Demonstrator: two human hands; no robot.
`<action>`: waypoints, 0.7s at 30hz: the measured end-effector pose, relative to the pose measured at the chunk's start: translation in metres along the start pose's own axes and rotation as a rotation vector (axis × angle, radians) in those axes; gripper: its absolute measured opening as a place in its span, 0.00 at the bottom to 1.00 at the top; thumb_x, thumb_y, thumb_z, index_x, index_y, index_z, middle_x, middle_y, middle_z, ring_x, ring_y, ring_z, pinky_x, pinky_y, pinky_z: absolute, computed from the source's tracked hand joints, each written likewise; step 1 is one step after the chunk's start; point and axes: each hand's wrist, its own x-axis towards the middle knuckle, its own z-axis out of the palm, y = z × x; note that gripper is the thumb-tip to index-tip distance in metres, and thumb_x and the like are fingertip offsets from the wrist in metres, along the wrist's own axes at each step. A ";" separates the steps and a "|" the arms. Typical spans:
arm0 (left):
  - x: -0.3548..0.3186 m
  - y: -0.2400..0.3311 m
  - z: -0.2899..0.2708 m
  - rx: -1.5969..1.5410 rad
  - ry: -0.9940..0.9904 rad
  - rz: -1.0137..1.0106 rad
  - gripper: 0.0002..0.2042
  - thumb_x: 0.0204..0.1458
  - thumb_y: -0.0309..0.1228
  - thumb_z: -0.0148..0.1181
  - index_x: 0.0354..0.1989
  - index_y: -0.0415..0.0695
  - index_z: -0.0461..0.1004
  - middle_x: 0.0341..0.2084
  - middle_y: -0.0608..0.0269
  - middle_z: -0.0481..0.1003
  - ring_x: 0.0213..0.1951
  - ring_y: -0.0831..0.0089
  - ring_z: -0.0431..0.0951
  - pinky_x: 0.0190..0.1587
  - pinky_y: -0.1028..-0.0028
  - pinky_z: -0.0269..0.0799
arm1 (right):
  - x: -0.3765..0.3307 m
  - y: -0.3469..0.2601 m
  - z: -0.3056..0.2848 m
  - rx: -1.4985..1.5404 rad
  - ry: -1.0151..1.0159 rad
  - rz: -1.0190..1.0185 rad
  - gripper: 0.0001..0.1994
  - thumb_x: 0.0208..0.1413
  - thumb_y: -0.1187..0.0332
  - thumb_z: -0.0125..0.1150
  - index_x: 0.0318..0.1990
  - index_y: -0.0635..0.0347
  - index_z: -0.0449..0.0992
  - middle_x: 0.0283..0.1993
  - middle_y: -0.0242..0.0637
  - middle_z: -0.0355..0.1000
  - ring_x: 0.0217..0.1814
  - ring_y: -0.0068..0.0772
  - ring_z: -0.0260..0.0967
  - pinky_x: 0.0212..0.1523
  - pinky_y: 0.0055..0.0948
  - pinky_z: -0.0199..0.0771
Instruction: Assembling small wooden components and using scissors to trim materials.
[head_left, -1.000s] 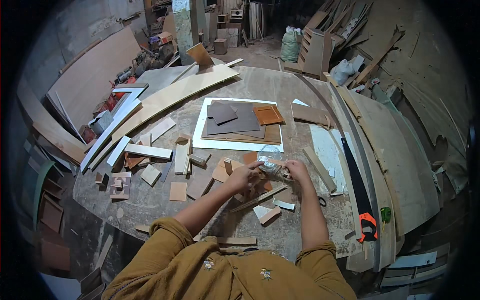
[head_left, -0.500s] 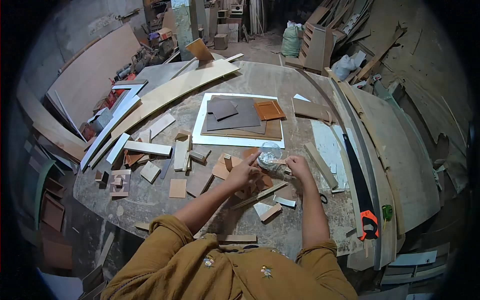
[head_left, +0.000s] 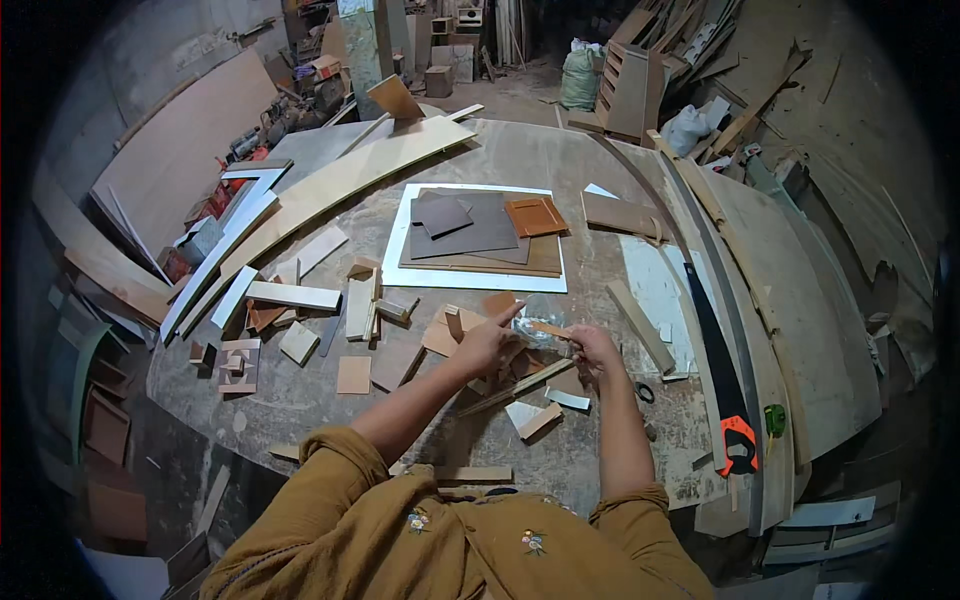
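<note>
My left hand [head_left: 486,346] is closed around the side of a clear plastic cup [head_left: 543,308] that has whitish stuff in it. A small flat wooden stick [head_left: 549,329] is pinched in the fingers of my right hand [head_left: 597,350], and its far end reaches into the cup. Both hands are over the middle of the worktable. Beneath and around them are brown wood offcuts [head_left: 440,332] and a thin wooden strip [head_left: 520,386]. The cup's lower part is partly hidden by my left fingers and the stick.
Dark and brown panels [head_left: 480,240] lie stacked on a white board [head_left: 404,268] beyond the hands. At right are a handsaw [head_left: 712,350], a green tape measure [head_left: 775,420] and scissors [head_left: 644,392]. Long planks [head_left: 330,195] and small wood blocks [head_left: 298,342] cover the left side.
My right hand has moved slightly down and turned, so the stick now points leftward into the cup. The cup appears more tilted. My left hand still holds it.
</note>
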 end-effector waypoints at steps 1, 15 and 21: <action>-0.001 -0.001 0.001 0.004 0.004 -0.002 0.07 0.45 0.28 0.59 0.28 0.37 0.74 0.62 0.58 0.56 0.35 0.56 0.75 0.37 0.65 0.70 | -0.005 -0.002 0.004 0.044 0.020 0.021 0.05 0.56 0.70 0.51 0.30 0.58 0.71 0.16 0.21 0.58 0.12 0.13 0.51 0.13 0.14 0.56; 0.001 -0.003 0.001 -0.007 0.051 0.060 0.09 0.46 0.29 0.59 0.23 0.34 0.72 0.61 0.60 0.58 0.30 0.55 0.74 0.33 0.65 0.69 | -0.011 0.006 0.007 0.270 -0.035 0.066 0.02 0.56 0.72 0.50 0.32 0.58 0.67 0.17 0.23 0.57 0.12 0.12 0.47 0.15 0.14 0.53; -0.001 -0.010 0.003 0.056 0.099 0.102 0.07 0.46 0.28 0.59 0.30 0.37 0.74 0.63 0.61 0.55 0.45 0.57 0.73 0.43 0.68 0.70 | -0.015 0.006 0.008 0.359 -0.062 0.045 0.05 0.58 0.68 0.51 0.34 0.60 0.70 0.19 0.23 0.57 0.13 0.13 0.48 0.18 0.14 0.59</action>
